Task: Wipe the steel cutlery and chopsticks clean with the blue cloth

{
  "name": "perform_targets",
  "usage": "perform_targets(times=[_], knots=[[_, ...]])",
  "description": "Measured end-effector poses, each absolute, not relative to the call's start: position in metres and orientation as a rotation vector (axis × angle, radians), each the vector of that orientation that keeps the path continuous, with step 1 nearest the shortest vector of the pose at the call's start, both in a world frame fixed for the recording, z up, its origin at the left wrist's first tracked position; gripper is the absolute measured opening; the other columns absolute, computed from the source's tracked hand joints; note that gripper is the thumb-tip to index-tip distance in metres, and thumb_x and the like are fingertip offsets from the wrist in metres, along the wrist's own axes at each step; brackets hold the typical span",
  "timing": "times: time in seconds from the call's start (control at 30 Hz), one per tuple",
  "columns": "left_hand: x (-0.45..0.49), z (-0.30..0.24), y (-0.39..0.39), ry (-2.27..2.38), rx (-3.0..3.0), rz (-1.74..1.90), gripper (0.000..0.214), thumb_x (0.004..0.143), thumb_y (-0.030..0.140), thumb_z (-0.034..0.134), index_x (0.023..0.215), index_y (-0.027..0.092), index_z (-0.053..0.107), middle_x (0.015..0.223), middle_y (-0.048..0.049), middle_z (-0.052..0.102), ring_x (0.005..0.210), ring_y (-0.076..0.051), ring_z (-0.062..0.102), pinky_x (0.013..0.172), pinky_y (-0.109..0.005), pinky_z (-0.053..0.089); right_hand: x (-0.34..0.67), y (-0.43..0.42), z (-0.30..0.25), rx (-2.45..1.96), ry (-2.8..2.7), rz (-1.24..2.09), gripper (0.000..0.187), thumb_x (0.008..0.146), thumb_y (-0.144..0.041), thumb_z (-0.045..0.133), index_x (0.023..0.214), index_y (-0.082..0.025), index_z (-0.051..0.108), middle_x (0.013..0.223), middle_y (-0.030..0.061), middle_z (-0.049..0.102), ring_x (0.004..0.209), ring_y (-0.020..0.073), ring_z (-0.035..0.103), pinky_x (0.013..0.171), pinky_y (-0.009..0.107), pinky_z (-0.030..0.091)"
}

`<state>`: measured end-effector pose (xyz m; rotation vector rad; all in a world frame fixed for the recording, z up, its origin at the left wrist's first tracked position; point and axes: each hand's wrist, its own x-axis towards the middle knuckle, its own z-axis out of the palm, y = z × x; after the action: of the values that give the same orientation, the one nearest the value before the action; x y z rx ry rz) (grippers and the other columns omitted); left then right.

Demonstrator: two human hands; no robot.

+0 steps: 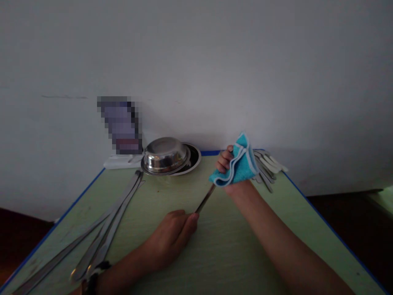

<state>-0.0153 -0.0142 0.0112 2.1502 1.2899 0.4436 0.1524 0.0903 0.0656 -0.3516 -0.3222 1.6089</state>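
Note:
My left hand rests on the green table and pinches the near end of a thin metal utensil. The utensil slants up and to the right. Its far end disappears into a folded teal cloth with a pale edge. My right hand is closed around that cloth, fingers curled on its left side, gripping the utensil's far end through it. What kind of utensil it is stays hidden by the cloth.
Several long metal utensils lie along the table's left side. More cutlery is piled at the far right behind the cloth. An upturned steel bowl sits on a plate by the wall, beside a white tray.

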Motion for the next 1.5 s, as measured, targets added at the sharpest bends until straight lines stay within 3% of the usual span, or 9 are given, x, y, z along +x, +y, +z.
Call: perform_targets(times=[0.47, 0.77, 0.97, 1.5], knots=[[-0.015, 0.007, -0.013, 1.287, 2.112, 0.551, 0.042, 0.094, 0.037, 0.024, 0.062, 0.019, 0.044, 0.056, 0.0018, 0.046, 0.054, -0.012, 0.048, 0.054, -0.024, 0.041, 0.121, 0.070, 0.052, -0.492, -0.222, 1.734, 0.047, 0.093, -0.036, 0.017, 0.057, -0.018, 0.041, 0.034, -0.0077, 0.032, 0.026, 0.0055, 0.026, 0.026, 0.014, 0.019], [-0.014, 0.002, -0.011, 1.333, 2.162, 0.648, 0.037, 0.090, 0.034, 0.027, 0.059, 0.021, 0.042, 0.052, 0.0024, 0.046, 0.048, -0.012, 0.044, 0.047, -0.023, 0.036, 0.104, 0.058, 0.043, -0.645, -0.291, 1.837, 0.042, 0.084, -0.048, 0.039, 0.053, -0.019, 0.040, 0.032, -0.0090, 0.031, 0.024, 0.0053, 0.025, 0.025, 0.015, 0.018], [-0.007, 0.012, -0.010, 1.354, 2.261, 0.449, 0.041, 0.094, 0.032, 0.023, 0.063, 0.019, 0.046, 0.056, 0.0005, 0.050, 0.053, -0.013, 0.050, 0.056, -0.026, 0.039, 0.131, 0.081, 0.049, -0.541, -0.247, 1.721, 0.043, 0.090, -0.036, 0.024, 0.054, -0.019, 0.039, 0.035, -0.0068, 0.036, 0.026, 0.0060, 0.028, 0.028, 0.015, 0.019], [-0.012, 0.009, -0.013, 1.281, 2.420, 0.405, 0.044, 0.095, 0.030, 0.022, 0.066, 0.017, 0.053, 0.058, -0.0020, 0.053, 0.056, -0.014, 0.052, 0.060, -0.028, 0.041, 0.161, 0.098, 0.052, -0.464, -0.269, 1.634, 0.047, 0.092, -0.034, 0.015, 0.057, -0.019, 0.041, 0.037, -0.0078, 0.033, 0.028, 0.0054, 0.026, 0.030, 0.015, 0.019]])
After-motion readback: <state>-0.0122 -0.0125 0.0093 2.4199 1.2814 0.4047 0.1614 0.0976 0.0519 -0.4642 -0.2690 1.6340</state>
